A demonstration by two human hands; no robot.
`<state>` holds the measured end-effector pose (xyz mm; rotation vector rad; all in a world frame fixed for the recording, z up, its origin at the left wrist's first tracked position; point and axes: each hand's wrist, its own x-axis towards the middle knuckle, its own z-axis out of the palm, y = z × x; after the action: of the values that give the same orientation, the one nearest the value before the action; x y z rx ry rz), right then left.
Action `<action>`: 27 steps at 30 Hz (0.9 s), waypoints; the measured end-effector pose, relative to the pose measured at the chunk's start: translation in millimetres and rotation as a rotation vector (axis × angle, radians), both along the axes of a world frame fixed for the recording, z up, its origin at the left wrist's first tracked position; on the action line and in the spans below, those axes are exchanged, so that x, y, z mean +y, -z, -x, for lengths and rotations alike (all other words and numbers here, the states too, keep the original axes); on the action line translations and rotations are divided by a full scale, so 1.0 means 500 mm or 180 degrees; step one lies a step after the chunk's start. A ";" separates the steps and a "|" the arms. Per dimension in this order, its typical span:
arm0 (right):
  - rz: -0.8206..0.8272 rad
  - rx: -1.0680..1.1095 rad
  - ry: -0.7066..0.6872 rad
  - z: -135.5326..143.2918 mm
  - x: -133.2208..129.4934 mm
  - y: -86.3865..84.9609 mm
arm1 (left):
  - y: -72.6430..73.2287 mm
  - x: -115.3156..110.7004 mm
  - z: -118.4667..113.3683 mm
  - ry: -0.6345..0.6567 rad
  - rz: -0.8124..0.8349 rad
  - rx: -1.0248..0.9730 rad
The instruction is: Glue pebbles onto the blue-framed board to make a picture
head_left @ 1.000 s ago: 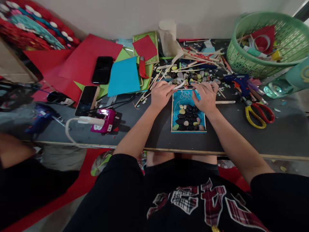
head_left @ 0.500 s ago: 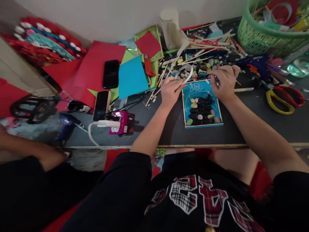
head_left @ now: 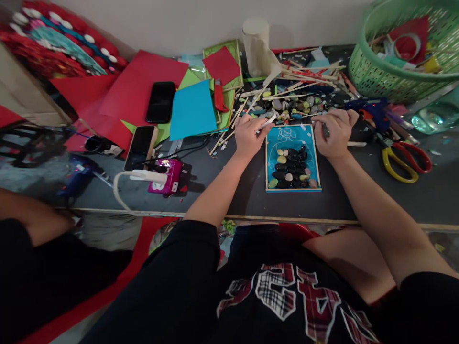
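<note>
My left hand point(head_left: 250, 134) is closed on a thin white tape ring point(head_left: 268, 121), now seen nearly edge-on above the top left corner of a blue board point(head_left: 310, 148). My right hand point(head_left: 335, 131) is pinched at the board's upper right edge; what sits between its fingertips is too small to make out. Thin wooden sticks frame the board, and a figure is drawn on it in pale line. Rows of black stones point(head_left: 291, 168) lie on its lower part, with several pale stones point(head_left: 280, 159) among them. Small white bits show near its top edge.
Loose pebbles point(head_left: 276, 104) and wooden sticks point(head_left: 304, 71) lie behind the board. Red-and-yellow scissors point(head_left: 399, 162), a glue gun point(head_left: 373, 107) and a green basket point(head_left: 390, 79) are on the right. Coloured paper point(head_left: 193, 110), phones point(head_left: 160, 102) and a purple power adapter point(head_left: 165, 177) lie left, near another person's arm point(head_left: 34, 215).
The white ring in my left hand has turned from a visible loop to nearly edge-on. My right hand stays pinched by the board's corner. The camera view has shifted slightly.
</note>
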<state>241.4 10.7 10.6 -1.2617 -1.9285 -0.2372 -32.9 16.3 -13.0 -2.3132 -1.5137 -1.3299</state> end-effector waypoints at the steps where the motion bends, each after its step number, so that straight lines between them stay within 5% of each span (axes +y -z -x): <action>1: -0.0066 0.0019 -0.0060 -0.002 0.002 0.001 | -0.002 -0.006 0.001 0.0029 0.0080 -0.0011; 7: -0.0318 0.0043 -0.0048 -0.013 0.000 -0.002 | -0.009 -0.040 0.013 0.0611 0.0400 0.0112; 12: -0.0524 -0.0019 -0.0167 0.010 -0.005 -0.015 | -0.001 -0.036 0.009 0.0231 0.0209 -0.0447; 19: 0.0078 -0.0403 -0.0239 0.058 -0.047 -0.017 | -0.001 -0.010 -0.004 0.0509 0.0177 -0.0102; 27: 0.0193 -0.0412 -0.0312 0.086 -0.051 -0.025 | -0.002 0.002 0.004 0.0864 0.0070 0.0035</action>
<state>198.1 -15.1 23.0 -1.2126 -2.1164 -0.2161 -35.1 17.1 -11.8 -2.6098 -1.2508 -1.3580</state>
